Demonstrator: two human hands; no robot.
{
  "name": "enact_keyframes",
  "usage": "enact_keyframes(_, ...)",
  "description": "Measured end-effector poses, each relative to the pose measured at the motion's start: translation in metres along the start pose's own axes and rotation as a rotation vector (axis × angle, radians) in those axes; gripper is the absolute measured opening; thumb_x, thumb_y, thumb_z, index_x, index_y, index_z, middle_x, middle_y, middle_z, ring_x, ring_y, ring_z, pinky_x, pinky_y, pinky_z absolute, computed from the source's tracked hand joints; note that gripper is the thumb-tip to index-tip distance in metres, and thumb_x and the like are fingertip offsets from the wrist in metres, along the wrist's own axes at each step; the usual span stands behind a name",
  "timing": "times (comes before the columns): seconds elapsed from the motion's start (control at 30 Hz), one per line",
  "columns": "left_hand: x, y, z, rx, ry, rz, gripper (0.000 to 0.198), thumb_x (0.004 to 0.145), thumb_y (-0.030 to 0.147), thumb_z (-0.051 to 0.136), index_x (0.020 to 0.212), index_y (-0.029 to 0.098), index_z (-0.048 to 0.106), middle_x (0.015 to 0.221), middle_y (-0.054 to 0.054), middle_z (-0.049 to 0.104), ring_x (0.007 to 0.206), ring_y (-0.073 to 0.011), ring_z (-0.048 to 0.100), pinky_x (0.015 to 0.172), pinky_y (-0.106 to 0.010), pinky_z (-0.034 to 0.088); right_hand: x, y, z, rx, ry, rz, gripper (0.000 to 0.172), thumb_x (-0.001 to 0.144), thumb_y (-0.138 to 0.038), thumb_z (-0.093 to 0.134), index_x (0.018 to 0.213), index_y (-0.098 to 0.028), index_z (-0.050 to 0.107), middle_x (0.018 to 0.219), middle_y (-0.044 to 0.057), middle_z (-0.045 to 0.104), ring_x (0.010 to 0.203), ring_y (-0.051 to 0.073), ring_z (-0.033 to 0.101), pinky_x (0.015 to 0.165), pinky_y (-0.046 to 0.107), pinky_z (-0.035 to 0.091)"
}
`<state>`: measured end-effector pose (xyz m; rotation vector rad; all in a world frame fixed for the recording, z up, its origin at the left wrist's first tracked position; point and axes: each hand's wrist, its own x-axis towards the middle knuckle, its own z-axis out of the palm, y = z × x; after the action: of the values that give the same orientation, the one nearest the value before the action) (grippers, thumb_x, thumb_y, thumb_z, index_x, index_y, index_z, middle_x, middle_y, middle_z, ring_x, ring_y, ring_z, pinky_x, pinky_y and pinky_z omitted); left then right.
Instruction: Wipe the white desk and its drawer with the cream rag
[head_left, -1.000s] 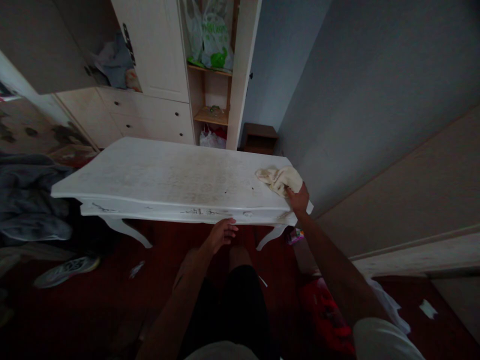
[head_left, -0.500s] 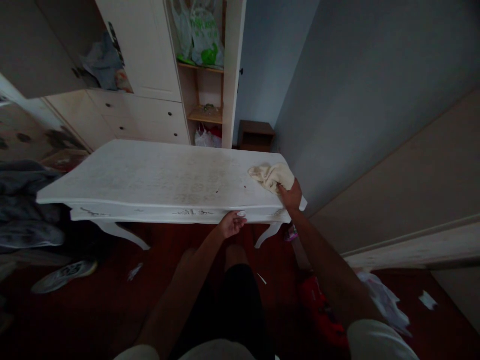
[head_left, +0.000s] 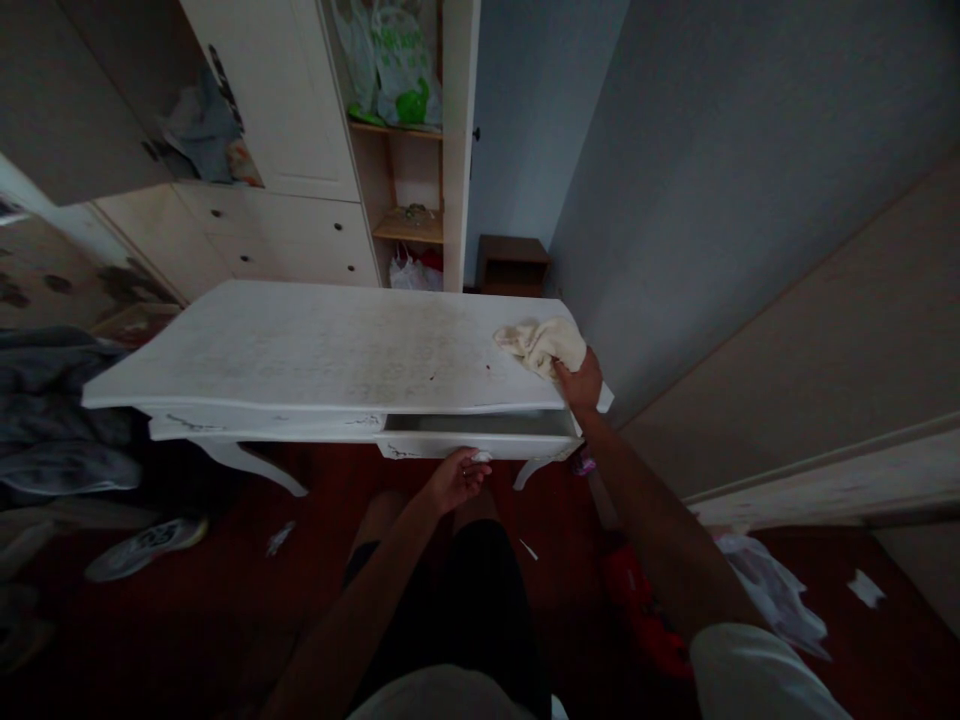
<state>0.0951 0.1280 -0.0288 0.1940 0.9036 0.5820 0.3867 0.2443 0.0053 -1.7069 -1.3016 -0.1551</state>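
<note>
The cloth (head_left: 541, 345), gripped by the right hand (head_left: 583, 380), lies near the desk's (head_left: 300, 340) right edge. Left hand (head_left: 456, 480) holds the knob (head_left: 481, 457); the drawer (head_left: 420, 446), previously closed, now projects past the front edge.

The green lettering (head_left: 400, 40) on the plastic bag (head_left: 401, 78) is too blurred to read.

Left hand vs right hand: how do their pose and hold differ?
The left hand has its fingers at the round knob of the open drawer; the right hand grips a crumpled cream cloth.
The left hand is in front of the drawer, lower than the tabletop; the right hand is at the tabletop's right end.
Shared: both are bare, and both are at the same white table.
</note>
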Motion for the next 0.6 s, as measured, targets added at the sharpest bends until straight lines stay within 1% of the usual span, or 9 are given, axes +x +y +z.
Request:
enact_keyframes(0.07,-0.009,-0.013,-0.003,-0.008,0.001,0.005,0.021,0.092,0.024,0.055,0.084,0.008,0.066,0.066,-0.008,0.069,0.048,-0.0089,0.059,0.045,-0.016,0.043,0.000,-0.001,-0.001,0.007,0.007,-0.002,0.049,0.077,-0.045,0.064,0.117,-0.016,0.057,0.115,0.016,0.065,0.108,0.031,0.060,0.095,0.045,0.048)
enact_keyframes(0.17,-0.021,-0.030,-0.005,-0.047,0.033,0.010,0.022,0.093,0.023,0.054,0.082,0.008,0.066,0.065,-0.008,0.069,0.048,-0.0088,0.060,0.046,-0.017,0.044,0.000,-0.002,-0.002,0.022,0.004,-0.007,0.049,0.077,-0.042,0.064,0.118,-0.016,0.058,0.116,0.016,0.065,0.108,0.030,0.060,0.094,0.044,0.049)
enact_keyframes(0.3,-0.035,-0.051,-0.008,-0.059,0.061,-0.010,0.021,0.093,0.021,0.054,0.079,0.009,0.065,0.064,-0.007,0.070,0.046,-0.0086,0.059,0.044,-0.017,0.043,0.001,-0.002,-0.002,0.017,0.009,-0.008,0.051,0.075,-0.040,0.064,0.119,-0.015,0.057,0.117,0.016,0.065,0.108,0.030,0.060,0.094,0.045,0.049)
enact_keyframes(0.43,-0.050,-0.073,-0.017,-0.047,0.081,-0.015,0.019,0.093,0.019,0.054,0.081,0.009,0.065,0.062,-0.007,0.069,0.044,-0.0083,0.058,0.043,-0.017,0.042,0.001,0.002,0.000,0.007,0.023,-0.025,0.053,0.075,-0.042,0.065,0.119,-0.014,0.056,0.116,0.017,0.064,0.109,0.032,0.060,0.095,0.047,0.048)
enact_keyframes(0.6,-0.065,-0.101,-0.031,-0.054,0.077,-0.023,0.010,0.084,0.021,0.066,0.080,0.012,0.065,0.062,-0.005,0.069,0.045,-0.0079,0.058,0.043,-0.015,0.042,0.000,0.006,0.002,-0.012,0.022,-0.023,0.052,0.077,-0.046,0.063,0.118,-0.015,0.055,0.115,0.017,0.064,0.109,0.032,0.060,0.095,0.049,0.048)
